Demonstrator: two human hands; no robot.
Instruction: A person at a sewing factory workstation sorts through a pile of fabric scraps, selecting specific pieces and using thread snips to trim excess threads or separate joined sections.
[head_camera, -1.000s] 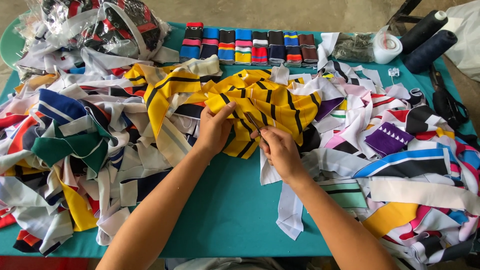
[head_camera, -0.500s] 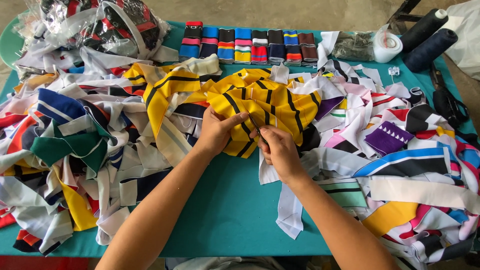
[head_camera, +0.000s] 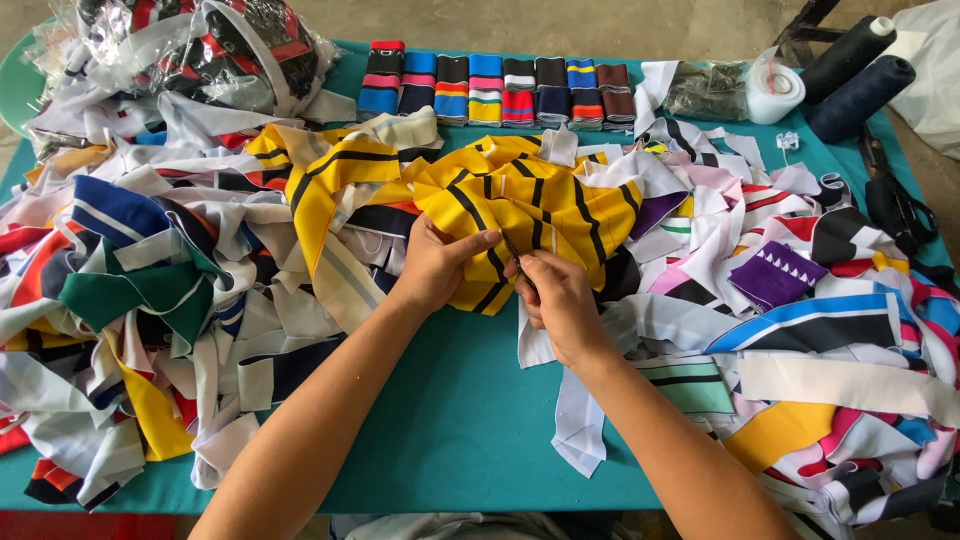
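Head view, looking down on a teal-covered bench (head_camera: 450, 430) heaped with fabric offcuts. At the far left corner lies a clear plastic bag of dark striped fabric pieces (head_camera: 215, 50), crumpled and rounded. Along the far edge stands a row of small folded knit bands in red, blue, black, yellow and brown stripes (head_camera: 490, 90). To its right sit a white roll of tape (head_camera: 775, 90) and two dark navy thread cones (head_camera: 855, 70), lying near the right corner.

The yellow fabric piece with black stripes (head_camera: 530, 205) lies bunched at the bench's centre, on top of the white and multicoloured strips. The left hand (head_camera: 435, 265) pinches its near edge, thumb and fingers closed together on the cloth. The right hand (head_camera: 555, 300) touches the same edge just beside the left, its fingers curled shut around a thin dark tool (head_camera: 512, 248) whose tip meets the fabric; what kind of tool cannot be told. A purple patch with white zigzag edge (head_camera: 775, 275) lies well to the right.
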